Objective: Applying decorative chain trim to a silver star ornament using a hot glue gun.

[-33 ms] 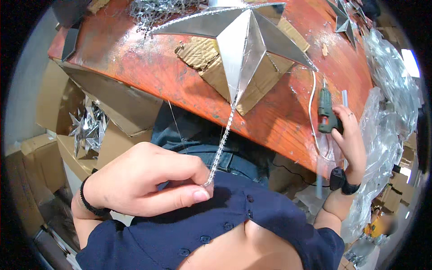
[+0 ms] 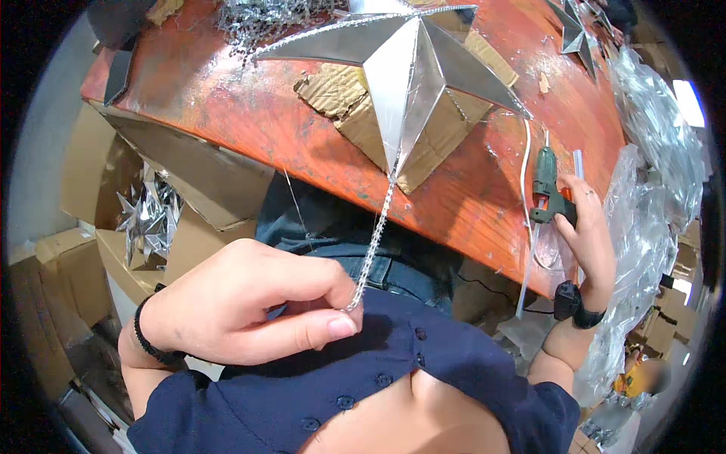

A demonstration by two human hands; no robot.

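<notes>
A large silver star (image 2: 389, 68) lies on a torn piece of cardboard (image 2: 446, 140) on the red-orange table. From its near point a silver sparkly trim strand (image 2: 373, 246) stretches toward me, taut. My left hand (image 2: 257, 303) is closed in a pinch on the near end of this strand, in front of my body. At the table's right side my right hand (image 2: 592, 231) is closed about the handle of a green hot glue gun (image 2: 544, 174). The gun's nozzle points away from me. A clear glue stick (image 2: 527, 276) extends from its rear end.
A white cord (image 2: 524, 163) runs beside the gun. Heaped silver trim (image 2: 261, 30) lies at the far left, another star (image 2: 576, 38) at the far right. Clear plastic wrap (image 2: 643, 197) lines the right edge. An open carton (image 2: 125, 234) at left holds silver stars.
The glue gun has shifted and turned slightly in my right hand, and the glue stick behind it has swung a little left. My left hand and the strand have barely moved.
</notes>
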